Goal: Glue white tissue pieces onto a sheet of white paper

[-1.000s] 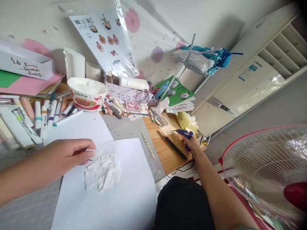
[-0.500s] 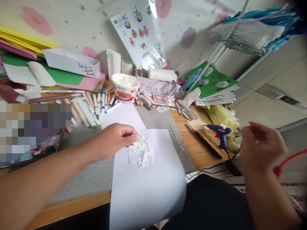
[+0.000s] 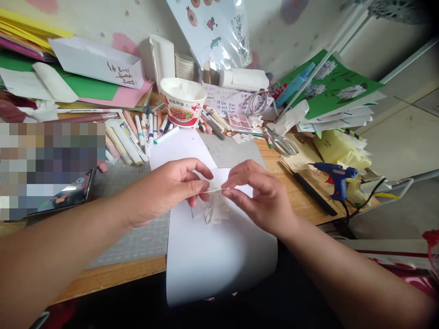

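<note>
My left hand (image 3: 180, 183) and my right hand (image 3: 259, 194) face each other over a large white sheet of paper (image 3: 219, 256). Between their fingertips is a small thin white piece (image 3: 216, 189), seen nearly edge-on and pinched at both ends; I cannot make out its material. Just below the fingers, on the sheet, lies a small pile of thin whitish scraps (image 3: 217, 211), partly hidden by the left hand. The sheet rests on a grey cutting mat (image 3: 137, 244), and its near end curls down over the table edge.
Behind the hands stand a paper bowl (image 3: 183, 103) and several markers (image 3: 120, 144). Scissors (image 3: 283, 140), a black stick-like tool (image 3: 310, 192) and a blue glue gun (image 3: 338, 176) with a cable lie to the right. A phone or tablet (image 3: 82, 194), partly blurred, is at left.
My right hand has come in from the far right to meet my left hand. Both now pinch the thin white piece above the scraps. The view has tilted downward and shifted.
</note>
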`<state>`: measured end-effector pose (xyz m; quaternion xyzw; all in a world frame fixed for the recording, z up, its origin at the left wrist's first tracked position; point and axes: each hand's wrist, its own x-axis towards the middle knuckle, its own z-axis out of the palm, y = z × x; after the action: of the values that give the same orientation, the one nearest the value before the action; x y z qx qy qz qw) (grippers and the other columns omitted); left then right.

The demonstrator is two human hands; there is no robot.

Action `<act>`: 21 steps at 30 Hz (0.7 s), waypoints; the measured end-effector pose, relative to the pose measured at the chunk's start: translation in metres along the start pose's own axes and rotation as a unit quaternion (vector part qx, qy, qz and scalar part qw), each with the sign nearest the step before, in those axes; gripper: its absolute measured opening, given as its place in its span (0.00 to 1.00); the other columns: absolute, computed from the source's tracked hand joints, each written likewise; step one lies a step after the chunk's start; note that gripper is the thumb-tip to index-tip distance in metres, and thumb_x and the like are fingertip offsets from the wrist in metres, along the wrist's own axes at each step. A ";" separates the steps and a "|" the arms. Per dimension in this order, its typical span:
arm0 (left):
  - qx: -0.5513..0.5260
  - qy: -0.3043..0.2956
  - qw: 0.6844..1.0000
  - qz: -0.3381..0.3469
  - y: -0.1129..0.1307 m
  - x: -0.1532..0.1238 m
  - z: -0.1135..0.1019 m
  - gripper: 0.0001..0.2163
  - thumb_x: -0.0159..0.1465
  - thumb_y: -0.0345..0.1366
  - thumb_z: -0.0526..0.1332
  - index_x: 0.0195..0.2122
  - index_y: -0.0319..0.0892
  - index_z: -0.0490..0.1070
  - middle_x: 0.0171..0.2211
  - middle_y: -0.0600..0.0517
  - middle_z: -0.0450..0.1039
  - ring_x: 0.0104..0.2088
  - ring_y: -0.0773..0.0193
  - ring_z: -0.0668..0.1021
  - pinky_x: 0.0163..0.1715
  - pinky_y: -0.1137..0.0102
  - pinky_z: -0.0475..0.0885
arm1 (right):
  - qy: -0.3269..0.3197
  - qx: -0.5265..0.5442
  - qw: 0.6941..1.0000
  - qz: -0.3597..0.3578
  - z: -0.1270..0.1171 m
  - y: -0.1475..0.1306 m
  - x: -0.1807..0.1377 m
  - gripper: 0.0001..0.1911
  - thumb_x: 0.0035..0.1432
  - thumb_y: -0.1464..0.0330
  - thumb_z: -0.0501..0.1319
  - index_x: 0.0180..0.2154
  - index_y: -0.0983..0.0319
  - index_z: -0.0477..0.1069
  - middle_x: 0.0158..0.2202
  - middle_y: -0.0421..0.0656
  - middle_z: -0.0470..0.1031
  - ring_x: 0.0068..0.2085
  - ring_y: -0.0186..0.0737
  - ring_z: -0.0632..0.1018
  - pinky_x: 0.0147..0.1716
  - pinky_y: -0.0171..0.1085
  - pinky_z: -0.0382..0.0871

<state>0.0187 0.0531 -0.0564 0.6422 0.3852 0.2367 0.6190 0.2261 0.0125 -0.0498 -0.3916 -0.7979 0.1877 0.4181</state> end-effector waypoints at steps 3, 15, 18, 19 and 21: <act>0.122 0.084 0.988 0.046 0.001 0.002 -0.003 0.08 0.62 0.40 0.58 0.36 0.43 0.71 0.29 0.55 0.72 0.30 0.65 0.73 0.31 0.70 0.66 | -0.051 0.148 0.962 0.223 0.001 0.003 0.004 0.07 0.55 0.66 0.66 0.29 0.62 0.73 0.26 0.38 0.73 0.28 0.31 0.71 0.30 0.34 0.64; 0.304 0.163 0.930 0.125 -0.008 0.009 -0.008 0.06 0.60 0.31 0.56 0.32 0.43 0.73 0.33 0.55 0.74 0.33 0.64 0.74 0.34 0.69 0.66 | -0.096 0.066 0.931 0.347 0.019 0.002 0.006 0.07 0.49 0.68 0.65 0.22 0.62 0.73 0.26 0.37 0.68 0.28 0.31 0.67 0.28 0.34 0.58; 0.314 0.172 0.914 0.190 -0.006 0.006 -0.009 0.06 0.59 0.28 0.56 0.31 0.41 0.73 0.31 0.54 0.72 0.32 0.66 0.73 0.34 0.70 0.66 | -0.100 0.019 0.936 0.338 0.023 0.004 0.005 0.06 0.50 0.69 0.66 0.23 0.62 0.73 0.28 0.38 0.69 0.29 0.33 0.68 0.31 0.36 0.60; 0.323 0.167 0.905 0.219 -0.006 0.006 -0.010 0.07 0.59 0.27 0.56 0.31 0.41 0.73 0.31 0.54 0.71 0.32 0.66 0.73 0.34 0.71 0.66 | -0.101 -0.009 0.938 0.332 0.025 0.006 0.004 0.06 0.50 0.69 0.66 0.23 0.62 0.74 0.28 0.38 0.69 0.31 0.34 0.69 0.32 0.37 0.60; 0.351 0.136 0.881 0.287 -0.008 0.006 -0.011 0.10 0.59 0.24 0.54 0.29 0.40 0.74 0.31 0.53 0.69 0.32 0.67 0.72 0.33 0.71 0.65 | -0.101 -0.057 0.942 0.314 0.031 0.013 0.001 0.04 0.50 0.70 0.67 0.24 0.61 0.74 0.30 0.39 0.69 0.33 0.37 0.69 0.35 0.39 0.61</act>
<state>0.0119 0.0636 -0.0641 0.8611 0.3225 0.3385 0.1997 0.2065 0.0221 -0.0750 -0.6242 -0.6822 0.3022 0.2318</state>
